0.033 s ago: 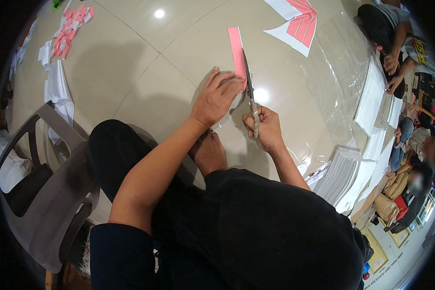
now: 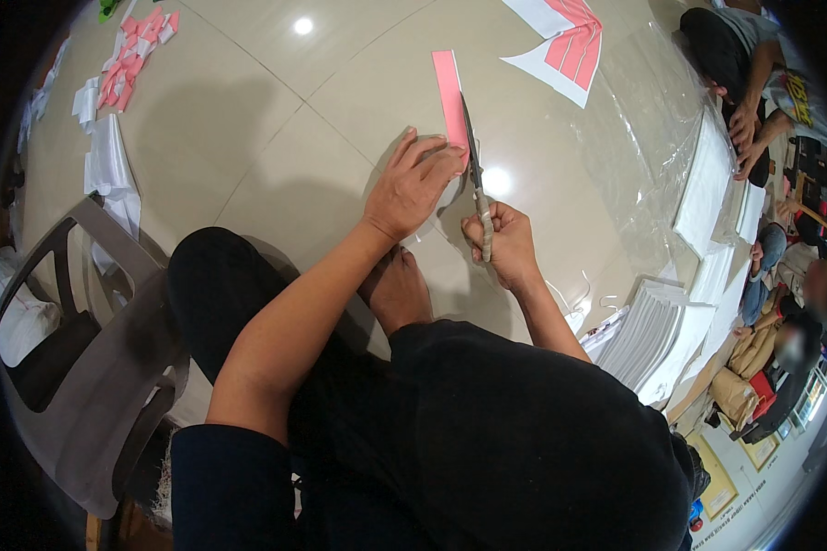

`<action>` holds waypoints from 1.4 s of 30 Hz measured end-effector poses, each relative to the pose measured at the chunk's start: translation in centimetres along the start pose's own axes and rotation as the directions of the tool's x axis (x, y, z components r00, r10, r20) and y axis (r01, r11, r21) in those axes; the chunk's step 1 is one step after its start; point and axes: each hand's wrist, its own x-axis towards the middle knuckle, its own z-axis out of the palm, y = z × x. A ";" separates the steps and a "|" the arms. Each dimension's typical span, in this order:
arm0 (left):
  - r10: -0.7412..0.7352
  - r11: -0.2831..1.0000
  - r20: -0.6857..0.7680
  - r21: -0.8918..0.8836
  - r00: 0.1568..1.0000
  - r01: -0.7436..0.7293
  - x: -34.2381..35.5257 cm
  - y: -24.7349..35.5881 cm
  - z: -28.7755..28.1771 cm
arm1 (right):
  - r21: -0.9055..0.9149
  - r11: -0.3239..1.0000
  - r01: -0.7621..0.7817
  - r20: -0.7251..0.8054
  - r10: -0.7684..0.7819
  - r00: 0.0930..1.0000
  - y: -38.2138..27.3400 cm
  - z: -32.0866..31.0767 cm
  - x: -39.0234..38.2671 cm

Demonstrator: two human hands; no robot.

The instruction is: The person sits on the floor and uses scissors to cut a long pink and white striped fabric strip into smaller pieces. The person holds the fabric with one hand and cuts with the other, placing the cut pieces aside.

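Note:
A narrow pink strip with a thin white border [image 2: 448, 87] points away from me over the tiled floor. My left hand [image 2: 409, 188] has its fingers at the near end of this strip, gripping it, with the other fingers bent beside it. My right hand [image 2: 505, 243] is closed around the handles of a pair of scissors [image 2: 477, 184], which look wrapped in pale tape. Their dark blades run along the strip's right edge, just beside my left fingertips. A whitish curved scrap hangs below the strip, partly hidden by the left hand. My bare foot [image 2: 400, 289] rests under my hands.
A pink-and-white printed sheet [image 2: 574, 55] lies far right of the strip. Cut pink pieces [image 2: 138, 55] are heaped at far left, near white sheets [image 2: 115, 170]. A grey plastic chair [image 2: 101, 367] stands left. White sheets are stacked [image 2: 652, 335] at right; a person [image 2: 753, 92] works beyond clear plastic.

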 end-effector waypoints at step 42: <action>0.011 0.999 0.007 -0.030 1.000 -0.011 -0.1 -0.3 -0.3 | -0.032 0.999 0.025 0.025 -0.024 0.999 -2.3 0.4 1.7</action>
